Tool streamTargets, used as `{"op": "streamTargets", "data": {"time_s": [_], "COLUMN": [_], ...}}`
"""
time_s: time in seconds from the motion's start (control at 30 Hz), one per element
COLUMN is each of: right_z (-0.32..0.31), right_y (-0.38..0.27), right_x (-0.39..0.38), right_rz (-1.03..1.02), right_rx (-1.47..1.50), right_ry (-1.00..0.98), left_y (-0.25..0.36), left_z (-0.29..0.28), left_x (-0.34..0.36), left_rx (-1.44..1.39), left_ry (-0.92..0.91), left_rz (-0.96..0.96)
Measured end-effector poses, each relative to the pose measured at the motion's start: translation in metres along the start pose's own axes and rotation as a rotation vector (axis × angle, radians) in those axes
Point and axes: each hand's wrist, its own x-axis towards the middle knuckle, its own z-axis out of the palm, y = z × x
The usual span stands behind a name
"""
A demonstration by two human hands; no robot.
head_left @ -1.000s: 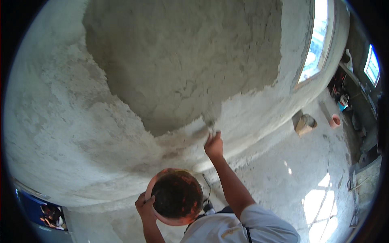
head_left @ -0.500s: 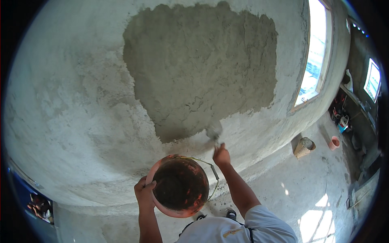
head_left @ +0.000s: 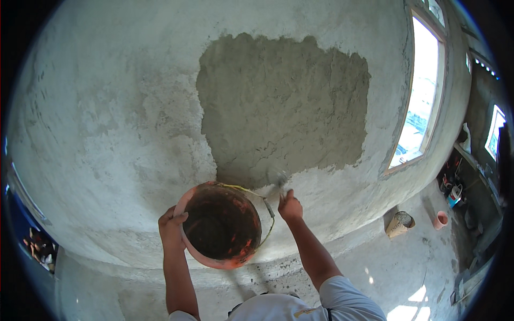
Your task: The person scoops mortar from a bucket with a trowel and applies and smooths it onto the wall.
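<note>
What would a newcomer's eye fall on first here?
Probably the big dark grey patch on the pale wall, upper middle. Next, the orange bucket below it, gripped by the left hand, and the right hand with a blurred trowel-like tool at the patch's lower edge. The bright window stands out at upper right.

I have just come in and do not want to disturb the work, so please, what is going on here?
A person faces a wall with a darker grey patch. The left grip holds a bucket by its rim; the handle is not held. The right grip has a trowel, blurred, near the patch's lower edge; whether it touches the wall, I cannot tell.
</note>
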Motion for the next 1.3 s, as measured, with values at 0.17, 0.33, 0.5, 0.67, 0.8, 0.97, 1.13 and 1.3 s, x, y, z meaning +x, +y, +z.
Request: {"op": "streamTargets", "data": {"time_s": [0.17, 0.33, 0.5, 0.67, 0.8, 0.97, 1.13, 1.3], "right_z": [0.034, 0.002, 0.007, 0.045, 0.031, -0.015, -0.033, -0.068], "right_y": [0.056, 0.011, 0.011, 0.064, 0.018, -0.047, -0.001, 0.062], "right_x": [-0.079, -0.051, -0.016, -0.074, -0.074, -0.004, 0.034, 0.042], "right_rz": [0.225, -0.016, 0.023, 0.364, 0.264, -0.128, -0.358, -0.609], "right_rx": [0.099, 0.200, 0.101, 0.211, 0.249, 0.188, -0.294, -0.555], "right_ry": [0.021, 0.191, -0.007, 0.026, 0.088, 0.029, -0.251, -0.395], "left_y": [0.008, -0.002, -0.016, -0.019, -0.018, -0.013, -0.013, -0.007], "left_z": [0.000, 0.009, 0.005, 0.012, 0.002, 0.012, 0.006, 0.009], "left_x": [0.003, 0.011, 0.014, 0.018, 0.015, 0.019, 0.030, 0.020], "left_rx": [0.055, 0.108, 0.158, 0.139, 0.179, 0.237, 0.174, 0.176], "left_ry": [-0.009, 0.022, 0.003, 0.030, 0.089, 0.053, 0.017, 0.042], "left_rz": [0.116, 0.109, 0.065, 0.051, 0.040, 0.050, 0.019, 0.006]}}
